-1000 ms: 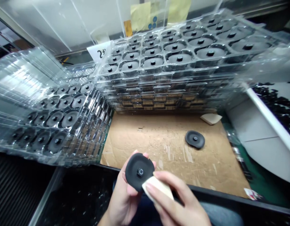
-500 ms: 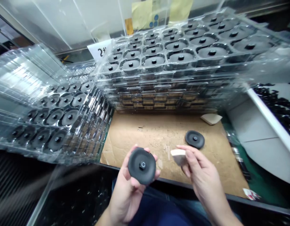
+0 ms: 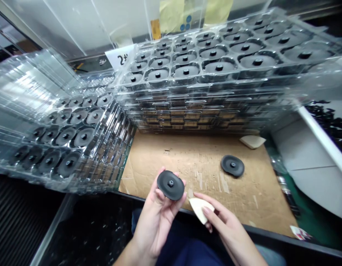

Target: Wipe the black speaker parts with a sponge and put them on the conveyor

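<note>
A scuffed brown cardboard sheet point(image 3: 148, 155) lies on a green bench top point(image 3: 312, 218). A black disc point(image 3: 232, 166) and, near the far right corner, a pale wedge point(image 3: 253, 142) lie on the cardboard; stacks of clear trays point(image 3: 187, 107) stand along its far and left edges.

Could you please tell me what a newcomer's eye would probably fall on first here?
Probably the big stack of clear trays across the back, its top showing rows of dark parts, with a second stack at the left. Next, at the lower middle, the left hand holds a dark disc, while the right hand holds a pale wedge. Another disc lies on the cardboard beyond the right hand.
</note>
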Demonstrator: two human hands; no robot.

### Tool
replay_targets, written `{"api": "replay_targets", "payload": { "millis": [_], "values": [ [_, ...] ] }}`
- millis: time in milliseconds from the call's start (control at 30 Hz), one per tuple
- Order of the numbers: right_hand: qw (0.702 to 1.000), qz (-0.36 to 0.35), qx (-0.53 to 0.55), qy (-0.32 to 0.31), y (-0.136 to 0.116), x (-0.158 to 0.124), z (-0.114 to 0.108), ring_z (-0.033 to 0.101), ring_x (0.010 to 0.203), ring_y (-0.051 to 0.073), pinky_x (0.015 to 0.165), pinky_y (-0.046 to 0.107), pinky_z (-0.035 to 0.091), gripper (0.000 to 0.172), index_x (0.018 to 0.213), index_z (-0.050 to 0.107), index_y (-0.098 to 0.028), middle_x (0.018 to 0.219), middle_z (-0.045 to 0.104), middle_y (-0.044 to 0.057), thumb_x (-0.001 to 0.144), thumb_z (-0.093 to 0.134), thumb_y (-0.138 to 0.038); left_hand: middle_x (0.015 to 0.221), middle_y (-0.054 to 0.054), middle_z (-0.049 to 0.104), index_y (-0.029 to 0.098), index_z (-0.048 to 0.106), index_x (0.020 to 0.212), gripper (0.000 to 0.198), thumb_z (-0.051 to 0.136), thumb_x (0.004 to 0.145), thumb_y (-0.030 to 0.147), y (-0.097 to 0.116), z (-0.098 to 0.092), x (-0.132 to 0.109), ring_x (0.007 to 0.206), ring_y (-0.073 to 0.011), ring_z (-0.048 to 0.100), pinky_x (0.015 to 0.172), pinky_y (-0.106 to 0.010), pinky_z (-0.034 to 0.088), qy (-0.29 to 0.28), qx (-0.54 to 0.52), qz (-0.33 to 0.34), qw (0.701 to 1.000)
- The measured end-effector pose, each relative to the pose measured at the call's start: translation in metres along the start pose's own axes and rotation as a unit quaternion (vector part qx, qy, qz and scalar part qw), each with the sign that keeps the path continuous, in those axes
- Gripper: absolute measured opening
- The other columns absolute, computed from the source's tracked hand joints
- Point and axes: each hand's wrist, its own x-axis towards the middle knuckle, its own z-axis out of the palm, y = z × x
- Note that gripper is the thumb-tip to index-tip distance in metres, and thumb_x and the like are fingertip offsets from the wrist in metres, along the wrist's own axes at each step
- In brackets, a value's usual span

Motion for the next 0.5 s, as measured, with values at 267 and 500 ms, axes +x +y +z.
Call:
{"api": "replay_targets", "payload": {
  "millis": [267,500],
  "values": [
    [0.891,-0.376,-0.244,0.075,-0.076,-0.009,0.024,0.063,0.086,0.018,0.071,0.028,0.052,0.027,0.111,0.059,-0.021,0.1,0.067,0.007,0.086,0.049,-0.022,0.112,-0.008,0.065,0.021,0.061,0.111,0.042,0.071,0.07,0.026,-0.013,-0.001,-0.003,0.102,-0.0228,0.061,0.09,-0.033,0.047,-0.032,0.043,-0.021,0.998],
    [0.833,-0.41,-0.361,-0.084,-0.102,-0.011,0.047,0.06,0.072,0.015,0.068,0.03,0.047,0.025,0.099,0.06,-0.018,0.085,0.068,0.003,0.085,0.042,-0.009,0.087,-0.002,0.072,0.022,0.07,0.091,0.034,0.079,0.059,0.025,-0.012,0.003,-0.008,0.085,-0.0158,0.064,0.08,-0.023,0.047,0.003,0.07,-0.047,0.996]
  ]
}}
